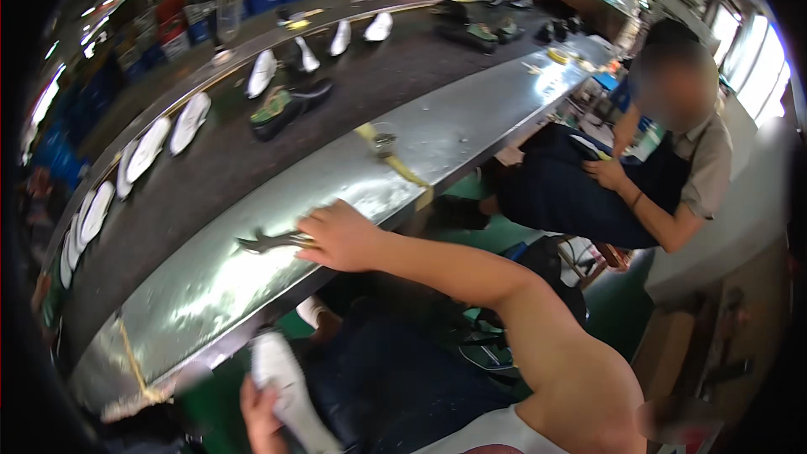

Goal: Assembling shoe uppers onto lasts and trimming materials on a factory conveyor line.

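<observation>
Steel pliers point(267, 241) are lying on the desk point(454, 130), right hand point(340, 235) closing over their handles; left hand point(262, 416) is gripping a white shoe point(290, 395) low, which may be slipping during the reach.

Pliers point(267, 241): dark metal, lying flat on the shiny steel ledge, jaws pointing away to the left of the right hand point(340, 235). Handles run under the fingers of that hand, which rests over them, palm down; whether the fingers close round the handles cannot be told.

White shoe sole point(290, 391): long, pale, slightly blurred. Held low down in the left hand point(261, 416), heel end in the grip, toe end rising up above the hand, tilted.
</observation>
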The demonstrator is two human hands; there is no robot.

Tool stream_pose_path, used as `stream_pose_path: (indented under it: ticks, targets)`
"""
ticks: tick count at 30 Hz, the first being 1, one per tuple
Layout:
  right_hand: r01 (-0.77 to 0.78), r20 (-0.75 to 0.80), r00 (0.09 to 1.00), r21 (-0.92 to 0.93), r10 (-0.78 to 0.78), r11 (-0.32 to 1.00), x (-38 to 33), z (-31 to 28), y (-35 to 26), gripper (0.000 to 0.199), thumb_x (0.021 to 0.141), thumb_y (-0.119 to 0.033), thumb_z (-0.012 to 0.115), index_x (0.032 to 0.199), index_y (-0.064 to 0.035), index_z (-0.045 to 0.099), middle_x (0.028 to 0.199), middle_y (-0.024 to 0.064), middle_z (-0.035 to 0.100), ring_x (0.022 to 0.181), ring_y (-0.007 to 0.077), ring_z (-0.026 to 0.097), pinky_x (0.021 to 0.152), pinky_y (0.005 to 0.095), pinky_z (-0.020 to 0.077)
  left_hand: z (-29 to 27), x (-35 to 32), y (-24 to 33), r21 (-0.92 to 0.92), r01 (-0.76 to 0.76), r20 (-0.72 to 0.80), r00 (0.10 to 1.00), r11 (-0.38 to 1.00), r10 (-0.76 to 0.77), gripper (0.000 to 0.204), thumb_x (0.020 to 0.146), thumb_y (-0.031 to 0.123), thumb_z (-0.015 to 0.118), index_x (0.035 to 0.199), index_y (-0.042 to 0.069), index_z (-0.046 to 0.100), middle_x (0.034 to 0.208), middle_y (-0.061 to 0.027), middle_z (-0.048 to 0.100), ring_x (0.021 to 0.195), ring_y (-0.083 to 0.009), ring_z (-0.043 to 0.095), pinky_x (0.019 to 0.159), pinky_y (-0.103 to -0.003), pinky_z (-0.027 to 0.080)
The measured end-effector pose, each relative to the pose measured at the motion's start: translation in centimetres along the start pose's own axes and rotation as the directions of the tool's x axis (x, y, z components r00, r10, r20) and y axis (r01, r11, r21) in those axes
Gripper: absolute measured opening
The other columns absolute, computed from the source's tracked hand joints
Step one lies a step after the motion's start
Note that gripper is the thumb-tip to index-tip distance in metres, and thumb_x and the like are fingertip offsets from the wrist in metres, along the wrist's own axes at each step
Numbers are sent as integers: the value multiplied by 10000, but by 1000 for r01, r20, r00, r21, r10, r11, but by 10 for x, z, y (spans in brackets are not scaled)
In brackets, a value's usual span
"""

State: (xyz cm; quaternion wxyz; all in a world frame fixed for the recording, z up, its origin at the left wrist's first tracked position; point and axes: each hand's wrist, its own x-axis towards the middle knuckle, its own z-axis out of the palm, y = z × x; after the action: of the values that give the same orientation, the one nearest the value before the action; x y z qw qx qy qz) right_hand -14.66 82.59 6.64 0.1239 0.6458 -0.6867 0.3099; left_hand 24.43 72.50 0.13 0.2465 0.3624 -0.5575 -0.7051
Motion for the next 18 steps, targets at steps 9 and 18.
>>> stream_pose_path:
  ticks: [9, 18]
  targets:
    - [-135, 86, 986, -116, 146, 984, 123, 94, 106, 386, 879, -408, 694, 1008, -50, 630, 1011, 140, 632, 1005, 306, 612, 889, 424, 437, -60, 203, 218, 916, -301, 137, 856, 264, 499, 681, 958, 229, 651, 1479, -85, 345, 1371, -237, 546, 1269, -340, 521, 1107, -386, 364]
    - [-230, 161, 962, 54, 219, 972, 136, 98, 106, 461, 848, -427, 711, 1046, -20, 623, 1054, 169, 630, 1038, 329, 611, 878, 439, 480, -136, 481, 213, 827, 29, 308, 812, -562, 496, 875, 870, 124, 711, 1550, -23, 179, 1572, -206, 306, 1460, -349, 307, 1235, -459, 206]
